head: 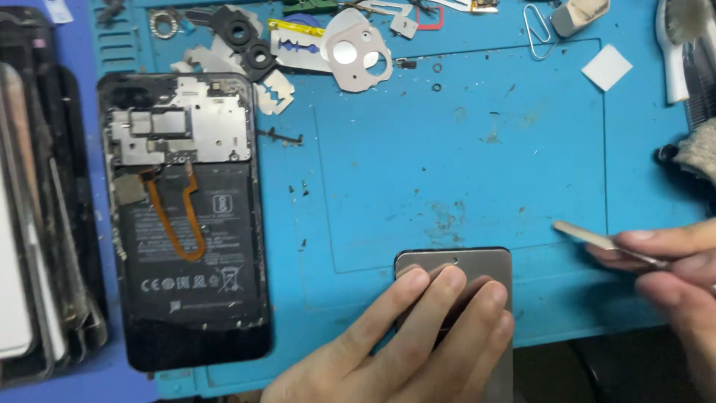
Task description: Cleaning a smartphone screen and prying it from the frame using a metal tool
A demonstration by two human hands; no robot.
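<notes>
Left hand [418, 336] lies flat, fingers extended and close together, pressing a grey rectangular panel [477, 267] onto the blue work mat [462, 149] at its near edge; right hand [671, 272] is closed in a pinch on a thin metal pry tool [589, 237], tip hovering just right of the panel and clear of it. The opened phone [186, 224] lies well apart at left, back cover off, battery and orange flex cable exposed, with razor blades [294, 46] and loose camera bezels [250, 41] above it. Judgement: disassembly is far along; the panel work looks barely begun, the tool not yet touching it.
</notes>
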